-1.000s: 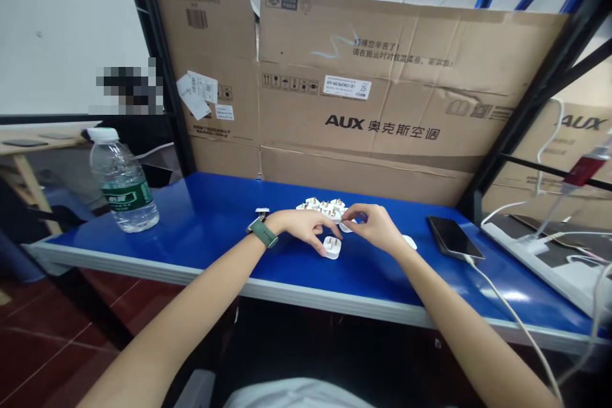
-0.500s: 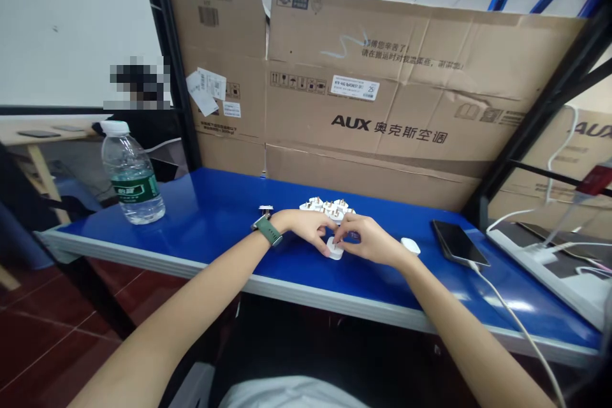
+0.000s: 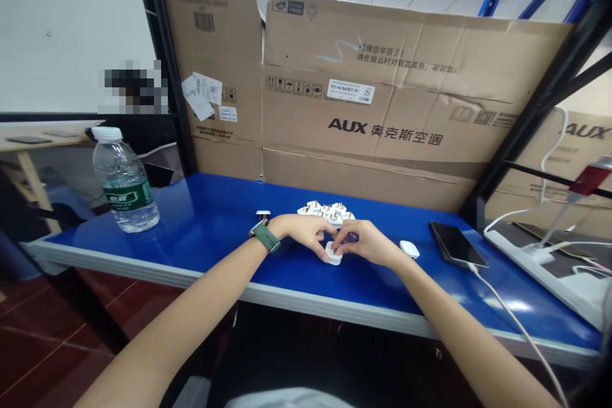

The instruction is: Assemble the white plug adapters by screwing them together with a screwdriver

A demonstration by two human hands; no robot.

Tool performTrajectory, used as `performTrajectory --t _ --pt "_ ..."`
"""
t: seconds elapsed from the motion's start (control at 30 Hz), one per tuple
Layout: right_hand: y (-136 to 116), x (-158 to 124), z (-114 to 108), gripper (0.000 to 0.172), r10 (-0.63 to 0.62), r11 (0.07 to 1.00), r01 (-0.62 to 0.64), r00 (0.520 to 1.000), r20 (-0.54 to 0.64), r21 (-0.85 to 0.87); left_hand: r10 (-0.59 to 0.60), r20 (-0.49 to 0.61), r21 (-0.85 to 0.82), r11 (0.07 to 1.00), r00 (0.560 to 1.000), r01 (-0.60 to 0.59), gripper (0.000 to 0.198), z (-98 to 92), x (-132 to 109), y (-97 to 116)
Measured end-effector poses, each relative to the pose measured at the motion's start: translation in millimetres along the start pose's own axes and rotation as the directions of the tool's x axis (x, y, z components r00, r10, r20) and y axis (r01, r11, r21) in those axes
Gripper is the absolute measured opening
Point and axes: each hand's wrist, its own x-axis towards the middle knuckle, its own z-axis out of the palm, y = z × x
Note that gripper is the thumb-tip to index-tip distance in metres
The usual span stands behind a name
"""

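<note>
A small white plug (image 3: 334,259) rests on the blue tabletop between my two hands. My left hand (image 3: 306,231), with a green-banded watch at its wrist, curls around the plug's left side, its thumb against the edge. The fingertips of my right hand (image 3: 366,244) pinch at the plug's upper face, where a small dark part shows; the fingers partly cover it. Just behind both hands lies a cluster of several white plugs (image 3: 329,210) with metal pins pointing up. Another white plug piece (image 3: 409,248) lies to the right of my right wrist.
A water bottle (image 3: 128,188) stands at the left. At the right are a phone (image 3: 458,244) on a charging cable and a white power strip (image 3: 538,268). A small white plug (image 3: 262,212) sits behind my watch. Cardboard (image 3: 382,159) walls the back. A person is at far left.
The camera view has shifted slightly. Both hands stay at the same plug, and my right fingertips have moved only a little against its top.
</note>
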Motion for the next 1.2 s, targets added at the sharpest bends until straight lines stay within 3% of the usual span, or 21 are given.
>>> performTrajectory --t 0.13,0.4,0.57,0.9,1.2 --pt "1.3 -1.1 -2.5 0.011 -0.019 1.000 0.019 1.000 0.024 0.008 -0.006 -0.002 0.020 1.000 1.000 0.006 0.053 -0.4 0.7 -1.7" --pt "-4.9 -7.3 -6.2 0.018 -0.196 0.952 0.210 0.977 0.085 -0.222 -0.057 0.005 0.009 0.998 0.998 0.057 0.052 -0.1 0.3 -0.6" --pt "-7.8 -8.1 -3.5 0.015 -0.193 0.940 0.206 0.978 0.074 -0.271 -0.032 0.013 0.003 0.999 0.999 0.032 0.056 0.8 3.9 -6.6" --pt "-11.5 -7.5 -4.4 0.012 -0.193 0.944 0.208 0.978 0.084 -0.255 -0.030 0.008 -0.026 0.999 1.000 0.031 0.055 1.9 6.3 -9.3" --pt "-11.3 -9.0 -9.9 0.018 -0.218 0.962 0.235 0.968 0.126 -0.139 -0.008 0.015 -0.023 1.000 1.000 0.008 0.053 0.3 6.2 -7.9"
